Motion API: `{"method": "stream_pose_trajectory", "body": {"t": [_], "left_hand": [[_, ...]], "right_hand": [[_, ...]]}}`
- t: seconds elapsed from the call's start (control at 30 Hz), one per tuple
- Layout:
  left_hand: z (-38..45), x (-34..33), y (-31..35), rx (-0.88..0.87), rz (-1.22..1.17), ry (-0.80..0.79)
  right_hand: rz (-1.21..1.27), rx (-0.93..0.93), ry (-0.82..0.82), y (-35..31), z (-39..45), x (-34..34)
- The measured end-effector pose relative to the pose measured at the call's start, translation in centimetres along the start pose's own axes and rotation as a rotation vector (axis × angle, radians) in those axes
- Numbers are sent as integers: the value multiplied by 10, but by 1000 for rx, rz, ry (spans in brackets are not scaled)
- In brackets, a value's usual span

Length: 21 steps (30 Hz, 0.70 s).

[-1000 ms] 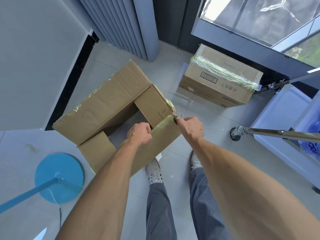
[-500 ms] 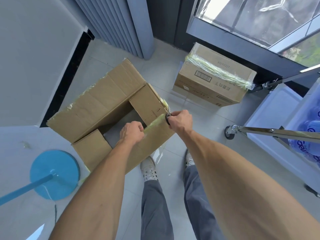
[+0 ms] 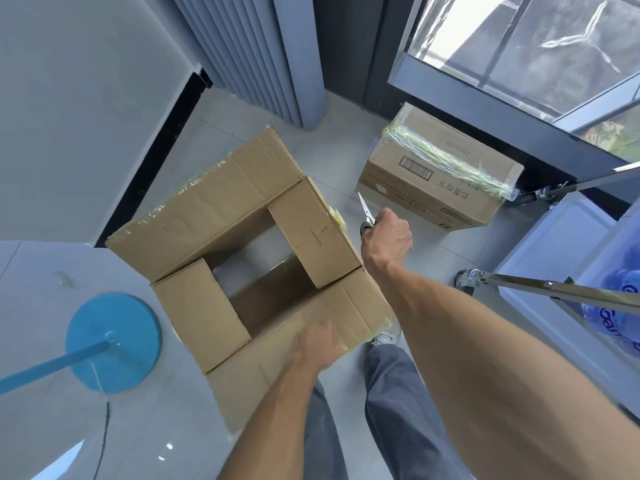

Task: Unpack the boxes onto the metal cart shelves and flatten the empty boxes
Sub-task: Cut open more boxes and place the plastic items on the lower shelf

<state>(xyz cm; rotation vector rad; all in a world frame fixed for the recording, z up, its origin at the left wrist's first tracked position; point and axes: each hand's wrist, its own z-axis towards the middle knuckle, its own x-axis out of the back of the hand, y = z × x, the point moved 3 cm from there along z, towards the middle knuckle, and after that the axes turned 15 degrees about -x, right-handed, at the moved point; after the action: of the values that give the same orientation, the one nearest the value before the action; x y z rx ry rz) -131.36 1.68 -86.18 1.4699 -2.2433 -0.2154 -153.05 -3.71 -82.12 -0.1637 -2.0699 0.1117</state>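
Flattening the empty cardboard box (image 3: 242, 258), with all four flaps already splayed outward and floor showing straight through the middle, so apparently no bottom left to cut. Pressing on the near flap with the left hand (image 3: 317, 348), blurred, fingers seeming laid fairly flat on the cardboard; whether curling over the edge, cannot tell. Holding small scissors (image 3: 365, 214) in the right hand (image 3: 388, 237), fingers curled round the handles, blades pointing up and away beyond the knuckles, just clear of the box's right corner. Best done, probably, by parking the scissors first, or at least keeping the tips turned away from the left fingers, then pushing two opposite corners toward each other until the walls fold flat. Minding the stringy tape remnants just beside the right fingers along the flap edge, likely to snag. Waiting farther beyond the right fingertips: a second, sealed taped box (image 3: 440, 174) on the floor, still to be opened. Standing off to the outer side of the right hand: the metal cart (image 3: 554, 289), with blue bottled-water packs (image 3: 620, 306) on its shelf.
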Motion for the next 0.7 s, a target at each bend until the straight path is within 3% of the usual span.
{"method": "stream_pose_trajectory", "body": {"t": [0.1, 0.2, 0.3, 0.4, 0.5, 0.7], "left_hand": [[4, -55, 16, 41, -268, -150], [23, -64, 22, 88, -274, -111], [47, -22, 33, 158, -187, 77], [68, 48, 58, 245, -89, 365], [87, 108, 98, 203, -110, 614], [160, 154, 189, -70, -561, 469]], "right_hand": [[-38, 16, -99, 17, 12, -7], [-113, 35, -213, 43, 25, -13], [-117, -36, -193, 77, 45, -5], [-93, -89, -125, 100, 67, 14], [-43, -144, -47, 115, 98, 34], [149, -266, -26, 120, 158, 47]]}}
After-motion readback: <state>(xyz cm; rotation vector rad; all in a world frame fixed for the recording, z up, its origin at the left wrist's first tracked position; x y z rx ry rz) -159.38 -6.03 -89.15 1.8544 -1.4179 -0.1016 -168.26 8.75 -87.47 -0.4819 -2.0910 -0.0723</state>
